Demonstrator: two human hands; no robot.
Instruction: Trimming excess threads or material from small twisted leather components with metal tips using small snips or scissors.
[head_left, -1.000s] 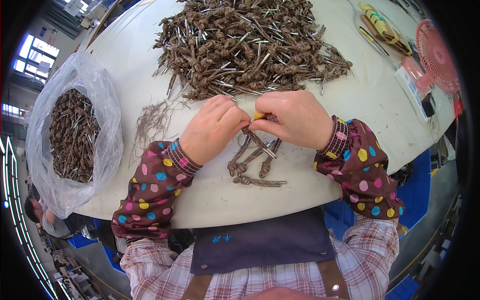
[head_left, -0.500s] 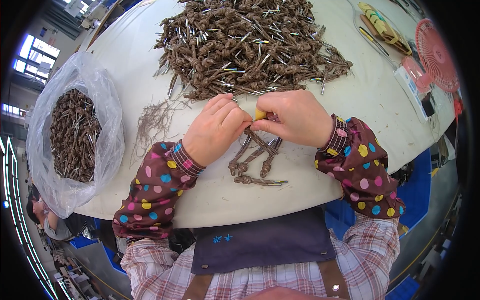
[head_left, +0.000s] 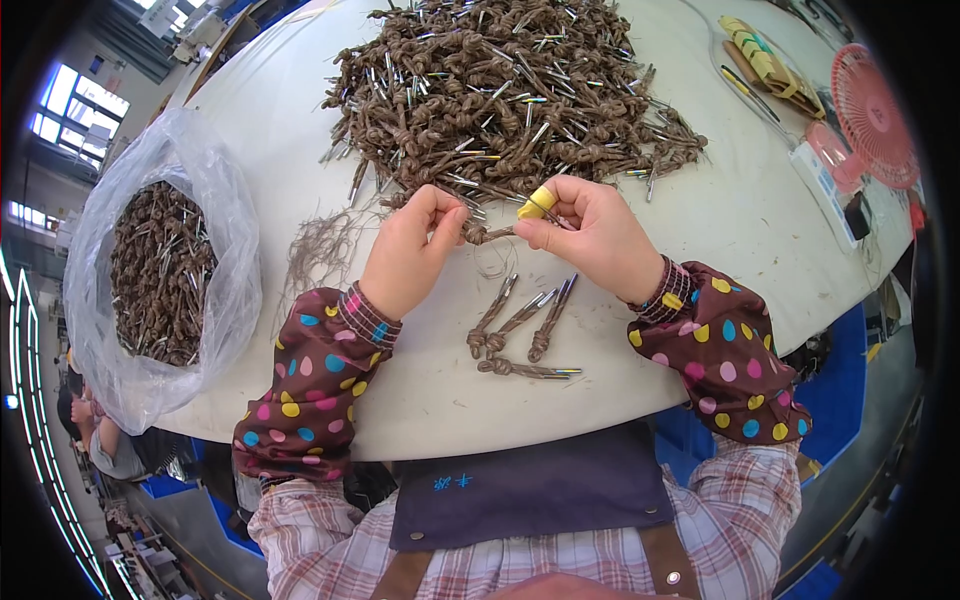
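Left hand (head_left: 408,252) & right hand (head_left: 590,233) fingers pinching one knotted cord (head_left: 487,234), its middle hidden, plastic bag (head_left: 215,215) at 9 o'clock w/ knotted cords inside, big pile (head_left: 510,90) at 12.

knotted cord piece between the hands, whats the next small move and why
Probably lay the knotted cord piece down with the four finished pieces near the table edge. Both the left hand and right hand pinch it, its knot looks formed like theirs, and the big pile lies just beyond for picking another.
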